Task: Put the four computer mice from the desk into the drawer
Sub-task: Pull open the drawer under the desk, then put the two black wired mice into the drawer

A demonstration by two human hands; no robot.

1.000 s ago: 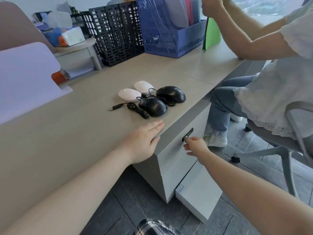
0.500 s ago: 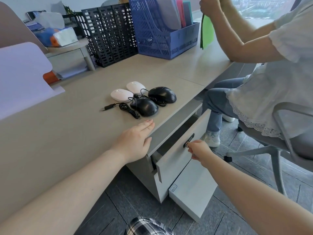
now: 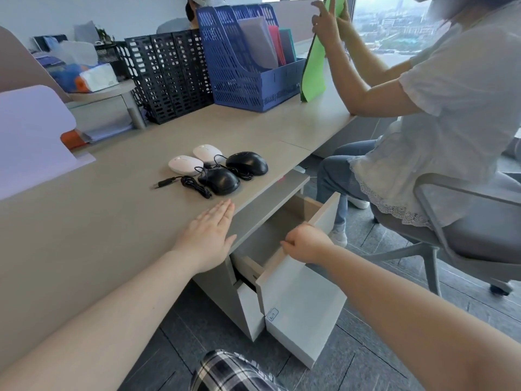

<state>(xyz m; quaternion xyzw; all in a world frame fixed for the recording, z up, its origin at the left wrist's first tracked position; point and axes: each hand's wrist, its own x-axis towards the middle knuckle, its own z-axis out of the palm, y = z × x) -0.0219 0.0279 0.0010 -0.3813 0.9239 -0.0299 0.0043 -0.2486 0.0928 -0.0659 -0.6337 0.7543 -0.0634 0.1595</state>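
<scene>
Two white mice (image 3: 185, 165) (image 3: 207, 153) and two black wired mice (image 3: 222, 180) (image 3: 247, 162) lie clustered near the desk's front edge, their cables tangled beside them. My left hand (image 3: 209, 236) rests flat on the desk (image 3: 84, 230), fingers together, just in front of the mice. My right hand (image 3: 306, 245) grips the top edge of the top drawer's front panel (image 3: 327, 214). The drawer stands pulled out under the desk edge, and the part of its inside that shows holds nothing.
A lower drawer front (image 3: 298, 309) also juts out below. Another person (image 3: 439, 114) sits on a chair at the right, holding a green folder (image 3: 314, 71). Blue (image 3: 242, 80) and black file racks (image 3: 169, 77) stand at the desk's back. A lilac divider (image 3: 31, 136) stands at the left.
My right hand pulled the top drawer from shut to wide open and shifted from the handle to the panel's top edge. My left hand stayed flat on the desk.
</scene>
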